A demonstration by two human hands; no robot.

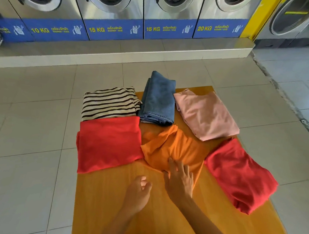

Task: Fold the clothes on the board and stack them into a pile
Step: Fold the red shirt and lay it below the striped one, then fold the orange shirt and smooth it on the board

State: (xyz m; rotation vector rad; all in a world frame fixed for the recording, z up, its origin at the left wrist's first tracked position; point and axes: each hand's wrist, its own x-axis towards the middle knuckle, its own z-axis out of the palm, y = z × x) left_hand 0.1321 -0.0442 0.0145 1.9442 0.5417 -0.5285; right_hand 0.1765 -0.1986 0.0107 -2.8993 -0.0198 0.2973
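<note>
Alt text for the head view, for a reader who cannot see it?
Right hand presses a crumpled orange shirt on a wooden board; left hand hovers beside it. Five folded clothes lie around it; washing machines stand behind.

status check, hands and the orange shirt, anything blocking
Right hand flat on orange shirt, left hand loose, empty. Shirt rumpled mid-board, unfolded. Five folded clothes around it, unstacked; nothing blocking.
</note>
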